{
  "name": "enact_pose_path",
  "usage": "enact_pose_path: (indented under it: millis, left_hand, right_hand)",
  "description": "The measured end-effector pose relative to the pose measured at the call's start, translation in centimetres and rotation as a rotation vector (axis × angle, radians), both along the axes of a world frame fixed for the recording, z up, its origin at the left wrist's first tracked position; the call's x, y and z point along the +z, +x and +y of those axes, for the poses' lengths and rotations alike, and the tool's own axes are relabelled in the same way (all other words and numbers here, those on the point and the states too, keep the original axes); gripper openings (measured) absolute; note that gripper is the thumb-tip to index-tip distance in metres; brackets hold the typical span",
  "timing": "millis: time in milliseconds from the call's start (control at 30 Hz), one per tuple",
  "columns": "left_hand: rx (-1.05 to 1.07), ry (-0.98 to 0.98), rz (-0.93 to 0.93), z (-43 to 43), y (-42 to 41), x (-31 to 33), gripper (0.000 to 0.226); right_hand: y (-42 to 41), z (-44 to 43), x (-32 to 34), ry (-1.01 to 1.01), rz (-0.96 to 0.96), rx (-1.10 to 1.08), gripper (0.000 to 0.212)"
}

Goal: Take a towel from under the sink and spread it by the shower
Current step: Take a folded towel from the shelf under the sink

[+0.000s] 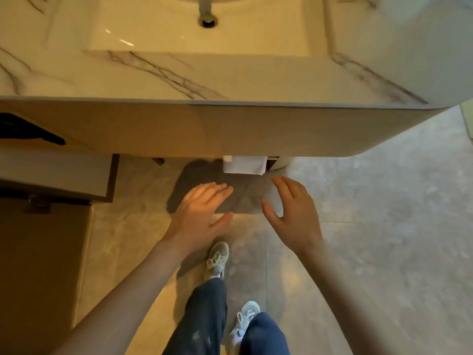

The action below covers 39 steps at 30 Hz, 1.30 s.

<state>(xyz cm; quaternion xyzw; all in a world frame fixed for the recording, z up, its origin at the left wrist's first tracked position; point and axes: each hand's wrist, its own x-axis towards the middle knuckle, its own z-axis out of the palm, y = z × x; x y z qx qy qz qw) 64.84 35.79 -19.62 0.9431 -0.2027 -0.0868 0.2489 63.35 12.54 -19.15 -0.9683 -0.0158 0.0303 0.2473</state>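
The task is at its very start, by my reading: the towel [244, 165] is still folded and white, tucked on a low shelf [272, 162] beneath the sink [179, 34], with only its near edge showing past the front of the vanity. Nothing has been lifted, carried or spread yet, and the shower is not in view at all, so taking hold, pulling it out, walking it over and laying it flat all remain.

Both hands are empty and reach forward over the floor [371, 213]. The left hand [199, 213] is palm down with its fingers loosely spread, thumb held out to the right. The right hand [294, 211] is open too, fingers extended and slightly curved, thumb out to the left, so the two hands frame a gap between them.

The towel lies farther off than both hands and apart from them, roughly in line with that gap and a little nearer the right hand's fingertips. Neither hand touches it. The marble tabletop [153, 78] overhangs it, so most of the fold is hidden
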Motion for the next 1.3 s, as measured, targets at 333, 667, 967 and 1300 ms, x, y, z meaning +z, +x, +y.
enact_pose_path:
  millis: [333, 667, 967, 1300]
  left_hand:
    - [-0.015, -0.002, -0.098, -3.1, 5.6, -26.0, 0.056]
    - [0.046, -0.046, -0.164, -2.0, 7.6, -48.1, 0.058]
    - [0.12, -0.318, -0.334, -2.7, 13.2, -47.9, 0.05]
    - [0.336, -0.319, -0.011, -3.6, 20.9, -49.3, 0.058]
  right_hand:
    - [3.8, -1.8, -25.8, -0.087, -0.063, -0.003, 0.06]
    - [6.7, -2.6, -47.8, -0.214, -0.067, -0.012, 0.072]
    - [11.1, -5.0, -47.1, -0.001, -0.265, -0.062, 0.06]
    - [18.8, -5.7, -48.7, 0.524, -0.004, -0.12, 0.053]
